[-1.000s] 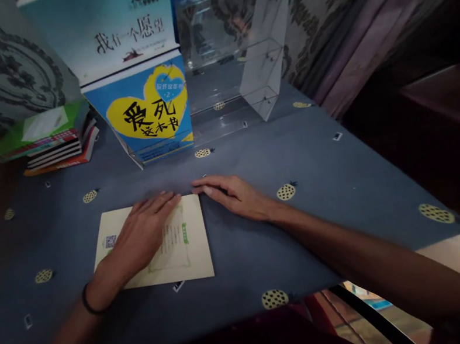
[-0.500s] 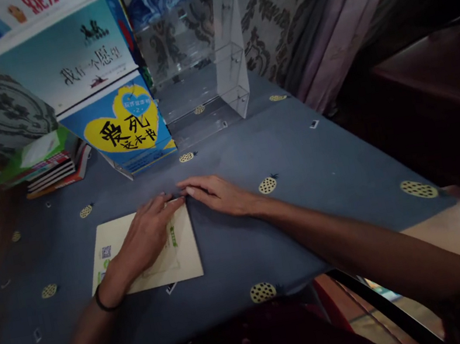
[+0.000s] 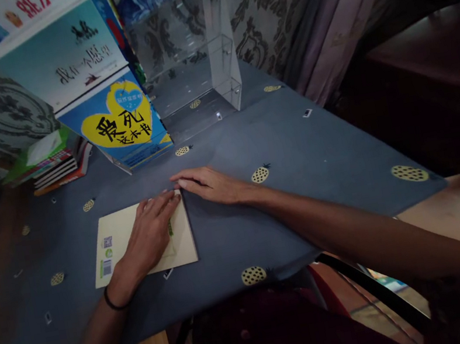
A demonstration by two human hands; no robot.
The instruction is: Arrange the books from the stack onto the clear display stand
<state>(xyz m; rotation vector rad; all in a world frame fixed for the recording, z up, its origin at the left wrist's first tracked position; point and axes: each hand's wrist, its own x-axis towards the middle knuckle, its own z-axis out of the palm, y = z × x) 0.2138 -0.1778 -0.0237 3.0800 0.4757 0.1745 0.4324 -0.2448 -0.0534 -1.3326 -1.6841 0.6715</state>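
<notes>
A pale cream book (image 3: pixel 184 236) lies shut and flat on the cloth, showing a QR code and a barcode near its left edge. My left hand (image 3: pixel 151 227) rests palm down across it, fingers extended towards the far edge, and covers much of the cover. At the book's far right corner is my right hand (image 3: pixel 205 185), its fingers stretched out to the left and its wrist low over the cloth. Those fingertips are at the corner; whether they touch the book I cannot tell.
An acrylic rack (image 3: pixel 219 49) stands at the back. It holds several picture books, among them a blue book with a yellow heart (image 3: pixel 117 123). Left of the rack lies a stack of books (image 3: pixel 61 160). A blue pineapple-print tablecloth (image 3: pixel 297 148) covers the table.
The view has shifted slightly, so the table sits a little higher in it. My left fingers lie closer together on the book. The right hand stays by the corner.
</notes>
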